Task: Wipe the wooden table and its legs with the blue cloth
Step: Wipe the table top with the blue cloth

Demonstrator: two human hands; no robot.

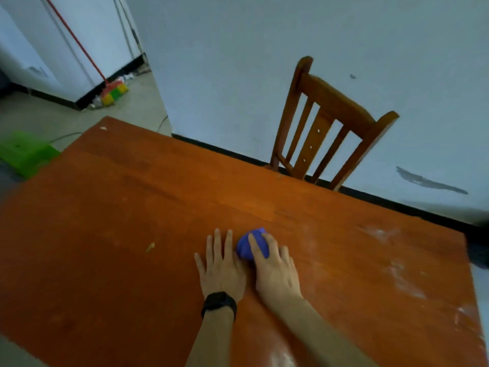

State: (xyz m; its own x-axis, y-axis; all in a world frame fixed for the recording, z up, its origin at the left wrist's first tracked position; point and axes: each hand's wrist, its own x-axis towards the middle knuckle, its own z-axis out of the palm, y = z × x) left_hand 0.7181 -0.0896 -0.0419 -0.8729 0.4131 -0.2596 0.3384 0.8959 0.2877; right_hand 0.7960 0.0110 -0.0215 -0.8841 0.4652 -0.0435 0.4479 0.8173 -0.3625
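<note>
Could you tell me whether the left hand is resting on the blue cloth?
No, the left hand lies flat on the table beside the blue cloth, which the right hand covers.

Wooden chair against wall; broom, green stool on floor.
</note>
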